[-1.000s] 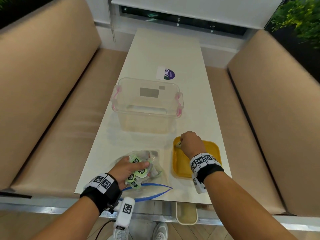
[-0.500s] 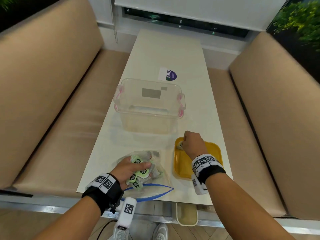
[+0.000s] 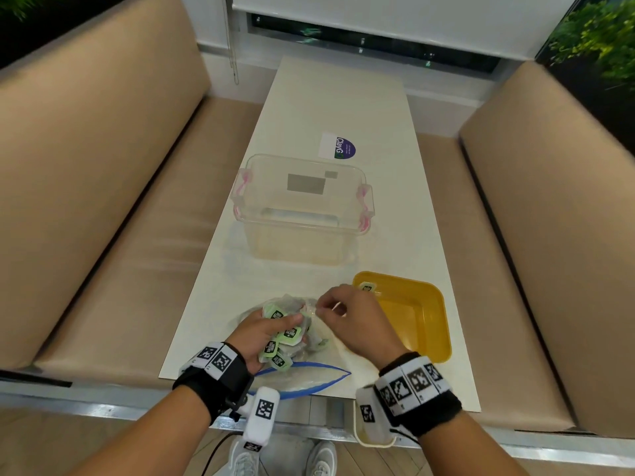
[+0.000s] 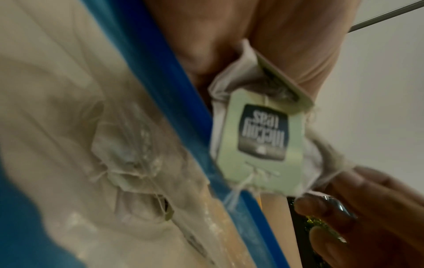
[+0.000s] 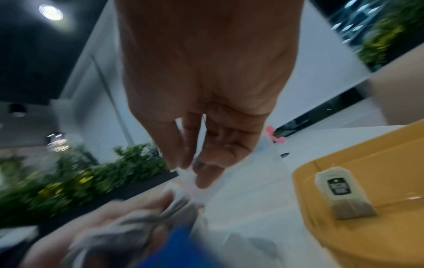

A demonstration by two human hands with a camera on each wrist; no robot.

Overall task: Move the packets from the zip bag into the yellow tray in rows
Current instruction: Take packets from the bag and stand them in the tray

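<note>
A: How far are you with the packets?

B: You are only at the start. One packet [image 3: 367,287] lies in the tray [image 3: 436,324], in the far-left corner of it, and the rest of the tray floor is bare. So your first row has one piece, and all other places are still to fill.

A: Where are the others?

B: Your left hand [image 3: 256,333] holds a bunch of them [image 3: 283,333] over the bag [image 3: 309,372], which lies open at the near edge of the table [image 3: 343,108], just left of the tray. The grip there is closed round the bunch; in the left wrist view your fingers press one packet [image 4: 261,137] by its top. Some more packets stay inside the bag, but I cannot count them.

A: And the right hand?

B: Your right hand [image 3: 357,324] is over the bag, beside the bunch, not over the tray. Thumb and fingers come narrow together at a packet's edge or string. If they already pinch it, I cannot tell; the view is blurred there.

A: What is left, then?

B: Almost everything, I judge: take each packet from the bunch, lay it beside the first one along the far side of the tray, then begin the next row.
</note>
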